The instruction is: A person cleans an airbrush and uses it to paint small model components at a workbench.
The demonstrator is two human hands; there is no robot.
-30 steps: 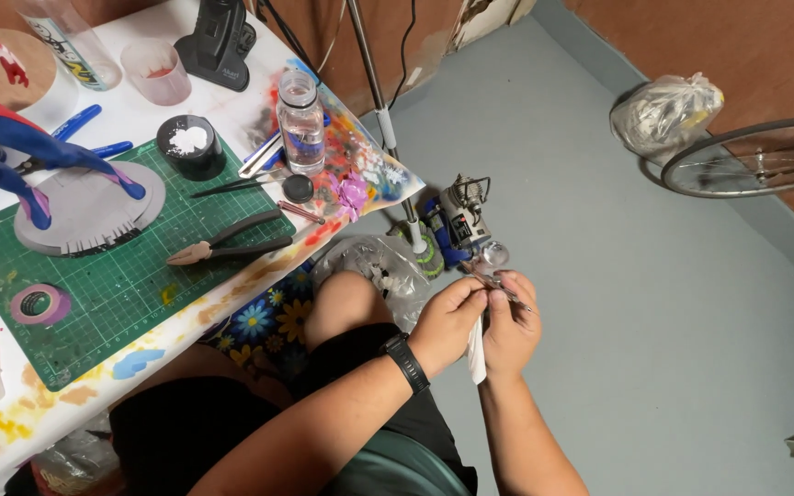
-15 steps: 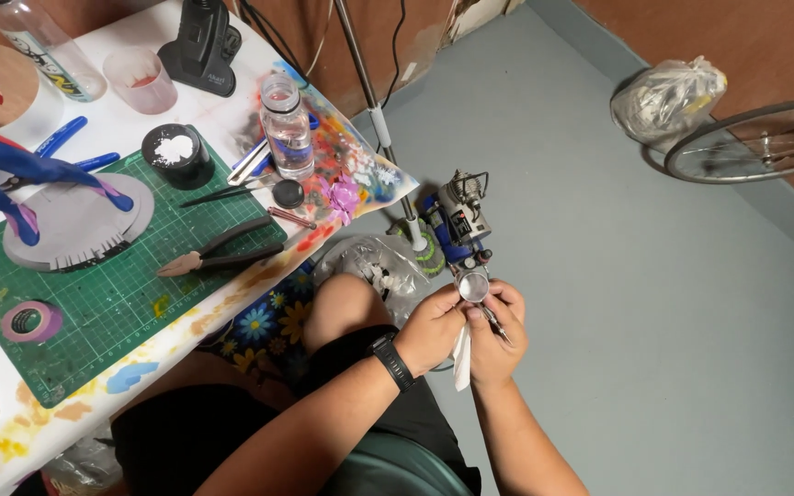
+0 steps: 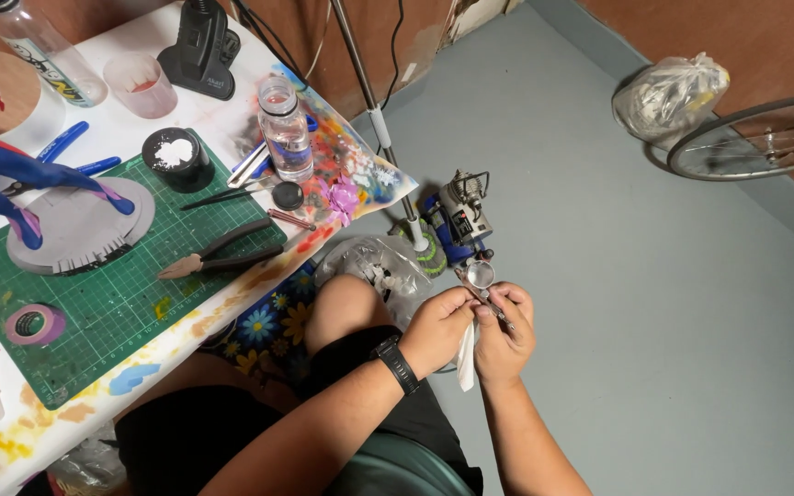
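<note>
Hands are held together over the lap, beside the counter's edge. A small metal airbrush, with a round cup at its top, is pinched between the fingertips of both: the left hand, with a black watch on its wrist, is closed on one side, and the right hand is closed on the other. A strip of white tissue is tucked between the hands and hangs down.

Behind the hands, a small blue and grey compressor stands on the floor.

On the counter, a clear bottle is seen holding clear liquid, a black pot holds white powder, and a clear cup shows a reddish trace at its bottom. Pliers and a roll of purple tape lie on a green cutting mat, where a blue and red figure stands on a grey round base. The counter is spattered with paint.

A grey floor and brown walls are visible; a knotted plastic bag and a bicycle wheel rest by the wall.
</note>
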